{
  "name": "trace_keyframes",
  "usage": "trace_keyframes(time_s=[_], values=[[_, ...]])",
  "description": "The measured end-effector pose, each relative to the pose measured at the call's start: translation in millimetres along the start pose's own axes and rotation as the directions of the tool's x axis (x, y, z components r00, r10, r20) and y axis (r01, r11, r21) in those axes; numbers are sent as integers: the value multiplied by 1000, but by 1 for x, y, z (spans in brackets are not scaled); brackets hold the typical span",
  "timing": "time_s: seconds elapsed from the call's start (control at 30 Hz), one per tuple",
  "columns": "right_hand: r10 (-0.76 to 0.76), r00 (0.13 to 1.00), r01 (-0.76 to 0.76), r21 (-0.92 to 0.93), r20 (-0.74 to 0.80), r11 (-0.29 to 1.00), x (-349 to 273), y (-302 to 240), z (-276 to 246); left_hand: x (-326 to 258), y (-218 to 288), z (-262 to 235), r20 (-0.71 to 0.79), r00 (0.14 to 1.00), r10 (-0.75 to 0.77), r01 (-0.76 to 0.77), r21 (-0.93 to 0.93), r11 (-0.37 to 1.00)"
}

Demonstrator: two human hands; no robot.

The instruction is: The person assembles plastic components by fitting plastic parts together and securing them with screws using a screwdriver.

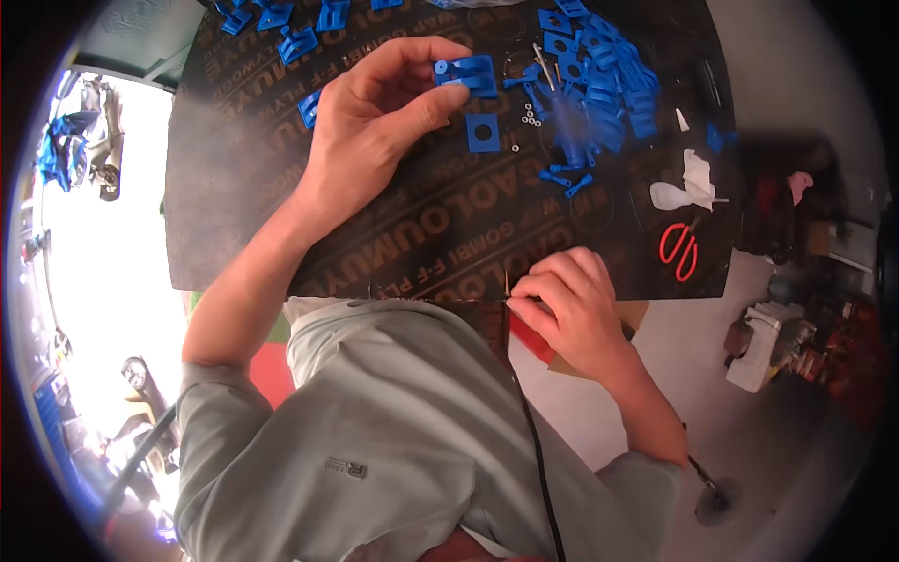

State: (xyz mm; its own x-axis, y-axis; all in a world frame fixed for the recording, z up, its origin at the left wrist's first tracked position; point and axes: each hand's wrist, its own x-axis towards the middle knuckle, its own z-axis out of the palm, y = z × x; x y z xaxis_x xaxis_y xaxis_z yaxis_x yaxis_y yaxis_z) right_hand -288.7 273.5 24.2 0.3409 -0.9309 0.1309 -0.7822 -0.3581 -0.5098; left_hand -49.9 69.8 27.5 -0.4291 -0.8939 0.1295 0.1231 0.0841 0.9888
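Observation:
My left hand [375, 117] is raised over the dark board and grips a small blue plastic bracket [478, 77] between thumb and fingers. Just below that bracket lies a flat blue square plate [483, 133] with a round hole. My right hand [571, 292] is at the board's near edge, fingers curled and thumb against the index finger. A thin pointed sliver [507, 284] stands at its fingertips; whether they pinch it or something else is hard to see. Several small nuts [530, 114] lie right of the square plate, with one loose nut [515, 148] nearer me.
A heap of blue plastic parts [599, 89] covers the board's far right. Finished-looking blue pieces [298, 44] stand far left. Red-handled scissors [678, 251], a white bottle [669, 196] and crumpled tissue [697, 178] lie at right. A black cable [536, 440] hangs down my front.

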Motion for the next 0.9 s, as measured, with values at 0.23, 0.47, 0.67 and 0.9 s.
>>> trace_keyframes(time_s=[0.23, 0.47, 0.67, 0.9], values=[[84, 996, -84, 56, 5, 995, 15, -15, 6, -4, -11, -10, -52, 999, 17, -20, -56, 998], [54, 992, -59, -43, -112, 997, 46, -22, 18, 6, -12, -15, -80, 996, 40, -47, -87, 995], [105, 994, -105, 7, -13, 994, 73, -26, 21, 6, -13, -27, -95, 993, -66, 49, -173, 984], [279, 960, -279, 44, -6, 959, 88, -22, 13, 12, -11, -33, -123, 991, -50, 21, -225, 974]])
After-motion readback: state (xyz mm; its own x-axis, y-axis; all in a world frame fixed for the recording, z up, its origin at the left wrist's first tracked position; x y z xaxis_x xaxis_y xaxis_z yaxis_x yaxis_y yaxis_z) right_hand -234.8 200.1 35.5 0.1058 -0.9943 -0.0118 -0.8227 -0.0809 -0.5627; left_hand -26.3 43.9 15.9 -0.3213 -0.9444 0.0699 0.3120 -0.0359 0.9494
